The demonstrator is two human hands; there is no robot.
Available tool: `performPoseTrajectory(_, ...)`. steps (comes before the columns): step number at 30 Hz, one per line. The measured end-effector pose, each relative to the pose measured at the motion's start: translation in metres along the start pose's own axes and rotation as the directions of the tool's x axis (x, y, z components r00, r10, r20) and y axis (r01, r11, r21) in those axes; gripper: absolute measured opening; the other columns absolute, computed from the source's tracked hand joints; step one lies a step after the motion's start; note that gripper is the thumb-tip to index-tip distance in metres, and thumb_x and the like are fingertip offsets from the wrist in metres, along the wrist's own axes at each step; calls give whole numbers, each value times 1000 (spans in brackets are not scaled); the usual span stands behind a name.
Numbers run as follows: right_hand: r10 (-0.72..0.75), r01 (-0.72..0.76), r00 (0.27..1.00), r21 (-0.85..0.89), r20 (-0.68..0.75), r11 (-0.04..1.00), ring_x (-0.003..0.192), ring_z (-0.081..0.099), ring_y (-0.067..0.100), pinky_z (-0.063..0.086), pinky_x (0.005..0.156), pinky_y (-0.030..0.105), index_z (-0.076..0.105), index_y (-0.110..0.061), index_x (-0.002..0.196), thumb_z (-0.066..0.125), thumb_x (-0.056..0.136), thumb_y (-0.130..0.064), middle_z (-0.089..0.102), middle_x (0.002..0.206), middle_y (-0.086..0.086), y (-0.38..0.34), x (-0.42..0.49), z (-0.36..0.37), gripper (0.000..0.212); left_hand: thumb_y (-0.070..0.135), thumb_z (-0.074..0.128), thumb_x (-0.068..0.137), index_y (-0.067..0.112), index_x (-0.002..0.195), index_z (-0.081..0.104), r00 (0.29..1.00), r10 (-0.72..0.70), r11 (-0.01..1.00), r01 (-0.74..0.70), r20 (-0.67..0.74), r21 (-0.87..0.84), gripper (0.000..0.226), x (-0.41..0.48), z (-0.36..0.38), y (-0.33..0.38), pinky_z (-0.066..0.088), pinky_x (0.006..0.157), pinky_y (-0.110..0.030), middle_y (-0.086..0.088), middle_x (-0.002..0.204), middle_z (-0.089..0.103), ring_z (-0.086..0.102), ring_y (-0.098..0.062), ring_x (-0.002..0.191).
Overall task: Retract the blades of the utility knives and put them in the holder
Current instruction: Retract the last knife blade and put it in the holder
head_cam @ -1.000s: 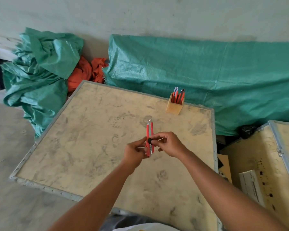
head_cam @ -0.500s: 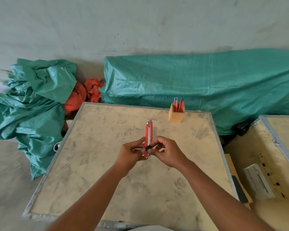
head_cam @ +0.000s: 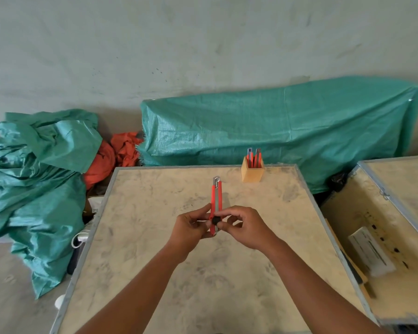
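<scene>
I hold a red utility knife (head_cam: pixel 215 198) upright over the middle of the board, its metal tip pointing away from me. My left hand (head_cam: pixel 191 229) grips the lower end of its body from the left. My right hand (head_cam: pixel 245 226) pinches the black slider knob at the knife's lower end from the right. No blade shows past the metal tip. A small wooden holder (head_cam: pixel 252 173) stands at the far edge of the board, with two red knives (head_cam: pixel 253 157) sticking up out of it.
The work surface is a pale, smudged board with a metal rim (head_cam: pixel 99 213). A second crate (head_cam: pixel 381 237) with a white box on it sits at the right. Green tarps (head_cam: pixel 275 126) and orange cloth (head_cam: pixel 114 155) lie behind and to the left.
The view has tilted up and the board looks squarer. The slider knob under my right fingers has slid down toward the knife's lower end. Both hands keep hold of the knife.
</scene>
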State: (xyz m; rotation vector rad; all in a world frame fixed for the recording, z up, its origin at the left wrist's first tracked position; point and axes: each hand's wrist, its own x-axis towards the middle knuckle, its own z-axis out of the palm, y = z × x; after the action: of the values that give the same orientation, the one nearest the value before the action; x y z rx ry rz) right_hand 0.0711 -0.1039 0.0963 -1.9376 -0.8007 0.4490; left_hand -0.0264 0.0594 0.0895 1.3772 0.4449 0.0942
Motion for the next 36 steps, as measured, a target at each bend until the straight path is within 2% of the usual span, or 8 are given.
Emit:
performPoseTrajectory(7, 11, -13, 993, -18, -116, 1000, 70, 64, 2, 52, 69, 12, 74, -23, 92, 86, 79, -16, 73, 86, -17, 1, -4, -5, 18, -9, 63, 88, 16, 124, 66, 999, 9, 1000, -9, 38, 20, 45, 8, 11, 4, 61, 82, -43, -16, 106, 75, 72, -29, 87)
performPoseTrajectory(13, 57, -49, 987, 56, -150, 997, 88, 74, 11, 63, 78, 27, 75, -27, 118, 73, 92, -17, 76, 110, -11, 14, -2, -16, 27, -11, 60, 89, 15, 125, 66, 998, 2, 999, -4, 62, 38, 45, 14, 23, 0, 62, 80, -39, -18, 105, 74, 74, -32, 92)
performPoseTrajectory(16, 74, -61, 980, 74, -183, 995, 89, 74, 13, 65, 74, 33, 75, -24, 118, 69, 94, -8, 77, 107, -5, 19, 6, -23, 29, -9, 61, 89, 22, 120, 69, 997, -14, 997, 8, 73, 77, 45, 16, 30, 2, 61, 79, -38, -13, 103, 76, 74, -32, 91)
performPoseTrajectory(18, 94, -79, 973, 78, -212, 994, 89, 75, 14, 65, 74, 34, 75, -22, 118, 70, 92, -4, 76, 105, -5, 47, 28, -89, 32, -9, 61, 88, 22, 118, 70, 996, 13, 995, -21, 86, 97, 44, 58, 88, 17, 62, 78, -37, -11, 102, 76, 75, -31, 90)
performPoseTrajectory(25, 173, -163, 957, 59, -233, 985, 78, 77, 16, 66, 74, 38, 76, -25, 116, 73, 88, -1, 76, 114, 0, 70, 51, -107, 37, -2, 66, 87, 21, 122, 68, 995, -17, 955, -11, 94, 297, 42, 91, 104, 23, 63, 76, -36, -2, 105, 77, 75, -25, 87)
performPoseTrajectory(28, 210, -200, 943, 62, -259, 978, 77, 76, 19, 65, 72, 34, 77, -22, 114, 74, 86, 2, 77, 112, 3, 85, 80, -133, 37, 3, 67, 88, 23, 128, 64, 996, -18, 907, -22, 91, 420, 44, 129, 122, 27, 58, 65, -29, -2, 108, 76, 73, -26, 87)
performPoseTrajectory(33, 140, -157, 939, -30, -314, 987, 88, 71, 17, 61, 76, 29, 80, -18, 106, 78, 81, 1, 77, 103, 3, 108, 135, -165, 32, -12, 57, 86, 13, 126, 65, 990, 31, 858, -97, 137, 505, 48, 192, 143, 41, 45, 52, -8, -2, 107, 73, 62, 4, 56)
performPoseTrajectory(36, 89, -125, 926, -75, -367, 989, 87, 70, 12, 60, 81, 28, 81, -16, 101, 79, 80, 0, 79, 100, 3, 128, 170, -176, 26, -9, 58, 86, 18, 124, 67, 989, 31, 823, -106, 142, 558, 48, 233, 151, 45, 49, 64, -12, -7, 110, 73, 67, -5, 72)
